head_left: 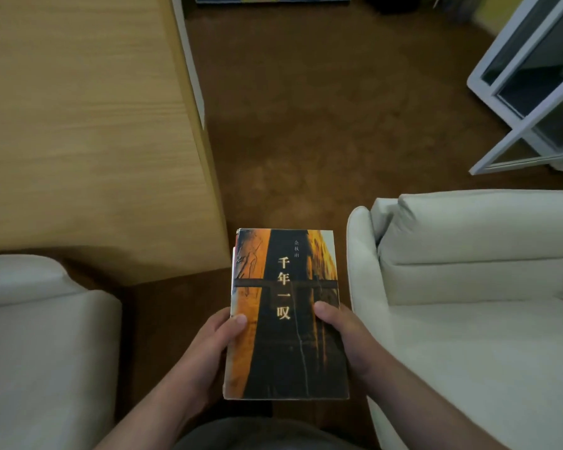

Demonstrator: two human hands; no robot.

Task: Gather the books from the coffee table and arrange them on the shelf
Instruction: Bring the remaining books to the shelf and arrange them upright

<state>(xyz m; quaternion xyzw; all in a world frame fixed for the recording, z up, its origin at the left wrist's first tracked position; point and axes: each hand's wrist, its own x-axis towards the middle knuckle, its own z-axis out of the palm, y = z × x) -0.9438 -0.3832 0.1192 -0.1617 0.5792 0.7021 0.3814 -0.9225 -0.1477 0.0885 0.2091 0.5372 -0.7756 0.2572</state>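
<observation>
An orange-and-black book (283,271) with pale characters on its cover is held flat in front of me, above the brown carpet. My left hand (208,345) grips its left edge, thumb on the cover. My right hand (345,332) grips the right edge, thumb on the cover too. More edges show under the left side of the cover, so it may top a small stack. The wooden coffee table (78,125) lies at the upper left, its visible top bare. A white shelf frame (530,92) stands at the upper right.
A cream sofa (485,287) fills the right side and a cream seat (39,336) the lower left. Brown carpet (322,108) runs between table and sofa towards the far wall, where low furniture shows at the top edge.
</observation>
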